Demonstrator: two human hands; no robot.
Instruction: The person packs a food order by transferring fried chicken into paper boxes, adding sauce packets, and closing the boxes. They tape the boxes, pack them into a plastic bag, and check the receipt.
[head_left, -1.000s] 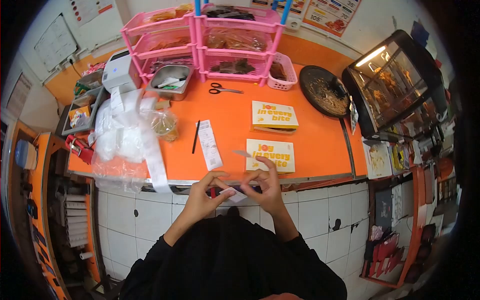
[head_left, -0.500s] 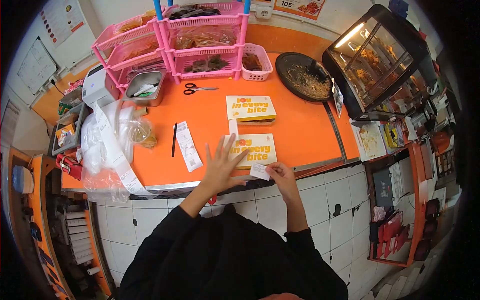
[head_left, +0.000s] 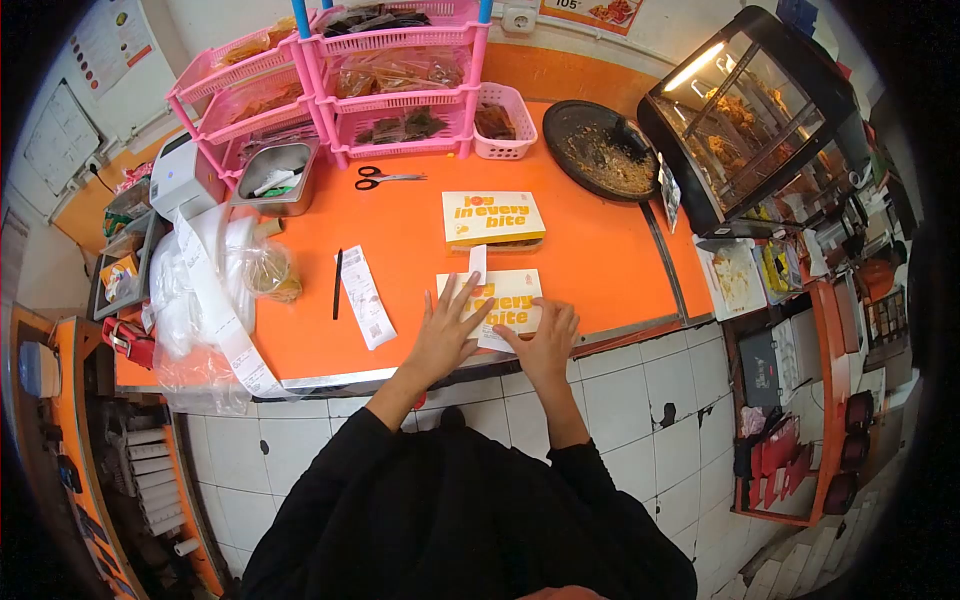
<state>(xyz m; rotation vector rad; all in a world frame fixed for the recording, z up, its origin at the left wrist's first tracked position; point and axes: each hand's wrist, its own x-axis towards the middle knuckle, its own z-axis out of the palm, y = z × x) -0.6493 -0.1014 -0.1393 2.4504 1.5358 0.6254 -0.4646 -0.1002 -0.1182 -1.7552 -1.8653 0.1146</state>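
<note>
"How are the fingers?"

"The left hand (head_left: 438, 328) has them spread over the near box (head_left: 514, 288); the right hand (head_left: 547, 347) bends round its front right corner, thumb by a white slip (head_left: 493, 340). Whether it pinches, I can't tell."

"And the box?"

"Near the bench's (head_left: 610, 270) front edge, the far box (head_left: 493, 215) just behind, scissors (head_left: 386, 178) beyond."

Near the middle of the frame, a back box (head_left: 493, 215) is set behind a front box (head_left: 512, 296) on the table (head_left: 620, 265). To their left, a receipt (head_left: 366, 300) is laid with a pen (head_left: 338, 285) at its left. At upper right, a food warmer (head_left: 745, 125) is placed.
</note>
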